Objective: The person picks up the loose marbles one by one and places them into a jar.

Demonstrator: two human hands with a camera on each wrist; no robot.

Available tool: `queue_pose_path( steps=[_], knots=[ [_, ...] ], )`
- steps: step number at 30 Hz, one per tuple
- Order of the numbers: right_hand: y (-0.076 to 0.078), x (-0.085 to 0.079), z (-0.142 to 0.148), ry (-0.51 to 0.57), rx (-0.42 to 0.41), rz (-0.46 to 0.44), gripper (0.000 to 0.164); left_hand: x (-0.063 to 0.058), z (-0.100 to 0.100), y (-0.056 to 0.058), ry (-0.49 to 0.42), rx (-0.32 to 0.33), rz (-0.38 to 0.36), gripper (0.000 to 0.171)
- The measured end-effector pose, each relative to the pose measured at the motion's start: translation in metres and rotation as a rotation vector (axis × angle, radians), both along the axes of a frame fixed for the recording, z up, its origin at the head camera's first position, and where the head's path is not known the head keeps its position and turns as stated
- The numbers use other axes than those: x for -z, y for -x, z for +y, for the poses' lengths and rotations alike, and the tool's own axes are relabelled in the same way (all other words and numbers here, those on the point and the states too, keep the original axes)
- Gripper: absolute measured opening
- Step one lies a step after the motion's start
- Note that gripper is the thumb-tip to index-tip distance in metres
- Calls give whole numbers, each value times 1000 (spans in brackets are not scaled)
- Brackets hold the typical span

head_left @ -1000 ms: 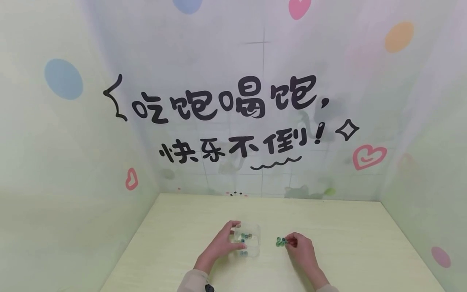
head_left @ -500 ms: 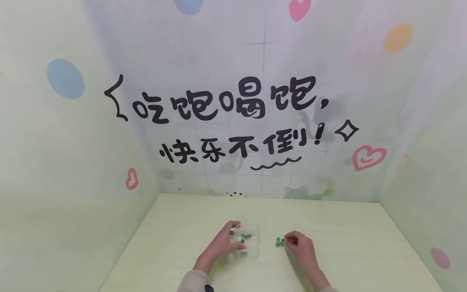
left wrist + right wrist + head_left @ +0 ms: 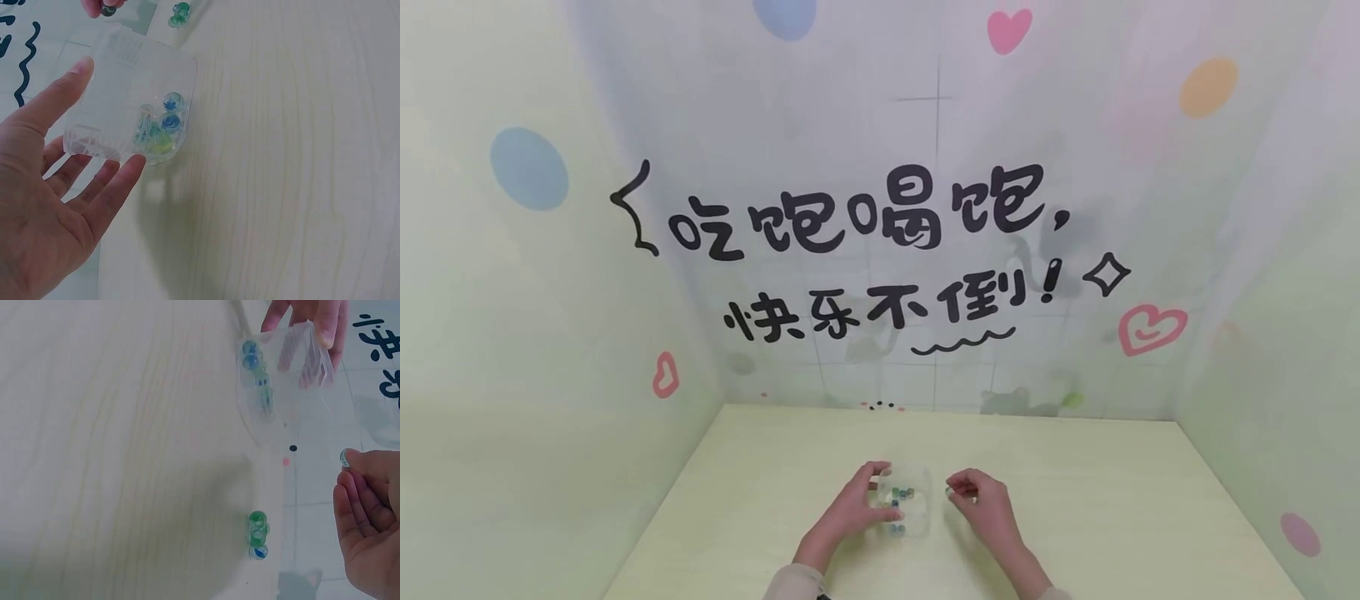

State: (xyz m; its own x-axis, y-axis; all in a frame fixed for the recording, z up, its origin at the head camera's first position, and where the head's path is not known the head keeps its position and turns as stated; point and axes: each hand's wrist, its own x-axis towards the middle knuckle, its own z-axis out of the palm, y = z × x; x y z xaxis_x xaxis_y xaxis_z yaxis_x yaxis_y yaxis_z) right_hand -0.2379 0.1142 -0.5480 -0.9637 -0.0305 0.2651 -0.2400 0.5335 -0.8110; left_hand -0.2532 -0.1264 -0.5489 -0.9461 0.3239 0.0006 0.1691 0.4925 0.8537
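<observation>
My left hand [image 3: 852, 504] holds a clear plastic box [image 3: 119, 69] by its side, thumb at the rim and fingers along the other edge. Several glass marbles [image 3: 172, 112], blue, green and yellowish, lie at the bottom of the box. To the right of the box, my right hand [image 3: 992, 508] is raised above the table, its thumb and forefinger pinching a single marble [image 3: 344, 457]. Below that hand a small cluster of green and blue marbles [image 3: 257, 531] sits on the table; in the head view the hand mostly hides it.
The pale wood-grain table [image 3: 1075, 467] extends around both hands. Behind it stands a wall [image 3: 820, 367] with black lettering and coloured shapes, and side walls [image 3: 1285, 400] close in left and right.
My right hand has picked up a marble from the cluster and moved left, toward the box. My left hand keeps its hold on the box. The head view has shifted slightly.
</observation>
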Motion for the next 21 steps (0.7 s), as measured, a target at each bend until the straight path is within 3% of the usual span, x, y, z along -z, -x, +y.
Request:
queue_pose_path(
  steps=[7,21],
  knots=[
    [0,-3,-21,-42,-100,17,15,3,-1,3,10,5,6,77],
    [-5,-5,-28,-134,-117,39,19,2,-1,2,-5,10,0,77]
  ],
)
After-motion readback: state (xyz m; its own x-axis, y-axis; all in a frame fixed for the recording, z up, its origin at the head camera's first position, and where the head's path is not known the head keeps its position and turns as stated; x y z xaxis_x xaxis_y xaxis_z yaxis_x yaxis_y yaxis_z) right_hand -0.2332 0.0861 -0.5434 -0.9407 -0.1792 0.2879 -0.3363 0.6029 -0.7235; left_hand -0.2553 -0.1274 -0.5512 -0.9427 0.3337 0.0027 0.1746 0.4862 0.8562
